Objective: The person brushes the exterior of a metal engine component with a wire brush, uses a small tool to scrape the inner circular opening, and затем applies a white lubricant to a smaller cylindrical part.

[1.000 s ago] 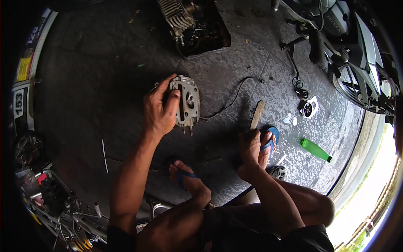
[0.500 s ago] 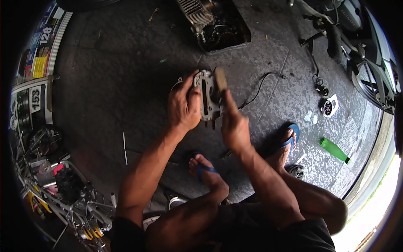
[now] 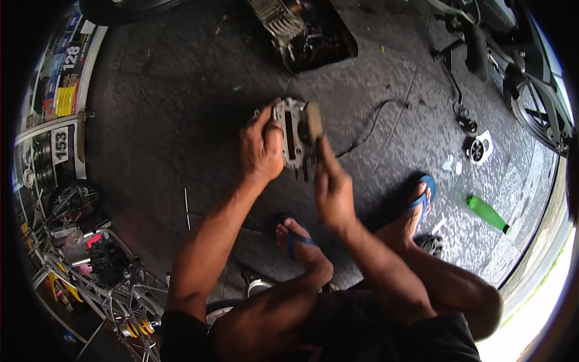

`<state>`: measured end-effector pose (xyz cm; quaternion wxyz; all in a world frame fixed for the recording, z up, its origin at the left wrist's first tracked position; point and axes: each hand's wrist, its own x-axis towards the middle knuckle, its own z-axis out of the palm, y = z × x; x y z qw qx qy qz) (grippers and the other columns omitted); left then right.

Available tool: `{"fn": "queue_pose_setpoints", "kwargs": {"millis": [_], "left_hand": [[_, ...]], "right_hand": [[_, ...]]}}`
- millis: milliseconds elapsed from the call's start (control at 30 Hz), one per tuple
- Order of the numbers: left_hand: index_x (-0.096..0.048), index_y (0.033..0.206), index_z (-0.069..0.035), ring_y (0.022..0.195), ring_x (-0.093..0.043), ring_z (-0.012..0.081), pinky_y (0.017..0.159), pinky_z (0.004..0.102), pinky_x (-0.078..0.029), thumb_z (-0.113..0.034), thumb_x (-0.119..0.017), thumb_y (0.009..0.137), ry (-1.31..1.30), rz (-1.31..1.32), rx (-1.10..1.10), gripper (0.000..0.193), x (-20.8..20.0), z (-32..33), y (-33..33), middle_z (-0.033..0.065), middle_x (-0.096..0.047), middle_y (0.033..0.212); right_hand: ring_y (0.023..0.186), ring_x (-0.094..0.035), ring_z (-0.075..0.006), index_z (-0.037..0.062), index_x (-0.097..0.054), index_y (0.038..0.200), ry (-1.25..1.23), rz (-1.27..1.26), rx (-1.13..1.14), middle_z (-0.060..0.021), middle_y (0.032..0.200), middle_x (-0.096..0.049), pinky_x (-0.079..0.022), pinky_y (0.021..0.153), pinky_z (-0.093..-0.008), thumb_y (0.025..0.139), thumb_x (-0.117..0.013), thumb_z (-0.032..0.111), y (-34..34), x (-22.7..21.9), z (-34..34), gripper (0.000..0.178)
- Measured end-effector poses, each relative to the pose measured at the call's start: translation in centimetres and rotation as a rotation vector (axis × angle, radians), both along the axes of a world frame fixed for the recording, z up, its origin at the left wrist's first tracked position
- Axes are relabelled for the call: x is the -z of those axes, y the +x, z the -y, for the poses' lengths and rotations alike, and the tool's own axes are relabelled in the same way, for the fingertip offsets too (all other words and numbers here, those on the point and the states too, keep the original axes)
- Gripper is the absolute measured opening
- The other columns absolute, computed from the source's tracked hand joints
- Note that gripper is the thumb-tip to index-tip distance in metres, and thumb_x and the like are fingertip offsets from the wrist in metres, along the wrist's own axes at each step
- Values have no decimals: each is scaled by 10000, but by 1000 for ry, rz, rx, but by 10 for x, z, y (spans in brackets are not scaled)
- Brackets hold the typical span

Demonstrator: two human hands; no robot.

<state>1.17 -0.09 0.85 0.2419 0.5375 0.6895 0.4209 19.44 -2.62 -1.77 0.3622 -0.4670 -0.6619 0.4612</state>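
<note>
**Left hand (image 3: pixel 262 151) gripping grey, slotted metal engine part (image 3: pixel 300 140); right hand (image 3: pixel 335 193) has pale wooden brush (image 3: pixel 314 120) over it**

Engine part: on the dark grey tiled floor (image 3: pixel 151 145), ahead of the feet, roughly between the hands. Sits just right of the left hand, in contact with it. Slotted face up, long dark slot running away from the person.

Left hand: clamped on the part's left side. Thumb lies along the face beside the slot, fingers reach to the far left edge.

Right hand: closed round the near end of the brush, index finger stretched along it. Slightly blurred. Part is ahead and to the left of this hand. Brush covers the part's right side; can't tell if the bristles touch.

Around it: thin black cable (image 3: pixel 373 122) on the floor to the right. Beyond the part, a grey finned metal engine block (image 3: pixel 277 21) in a dark shallow tray (image 3: pixel 354 58). Well off to the right, a round black part with white surround (image 3: pixel 479 148); nearer the person, a green plastic bottle (image 3: pixel 488 214) on its side.
</note>
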Motion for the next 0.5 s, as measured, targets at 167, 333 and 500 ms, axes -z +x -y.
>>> {"fn": "queue_pose_setpoints", "kwargs": {"millis": [167,333,500], "left_hand": [[-626,1190,92,980,-674,446,864,448,-535,-110,-423,916,-88,85,-6,397,-5,-4,-2,288,-676,1131],[-639,1197,67,1012,-675,447,887,428,-529,-122,-440,914,56,-83,19,395,11,0,-2,277,-690,1112],[-628,1244,71,1052,-704,333,902,371,-525,-124,-433,915,-15,138,-43,429,4,4,0,231,-708,1123]], "right_hand": [[1081,-638,-444,113,-392,1544,-434,168,-112,-313,1263,-609,-568,912,-434,953,-519,-24,10,-23,-15,620],[1384,-483,-318,59,-437,1514,-390,37,-85,-203,1498,-497,-410,1116,-354,995,-493,-27,19,-14,-19,529],[1352,-537,-273,60,-439,1512,-513,-66,-80,-173,1477,-538,-410,1109,-331,1026,-487,52,21,-22,12,488]]}}
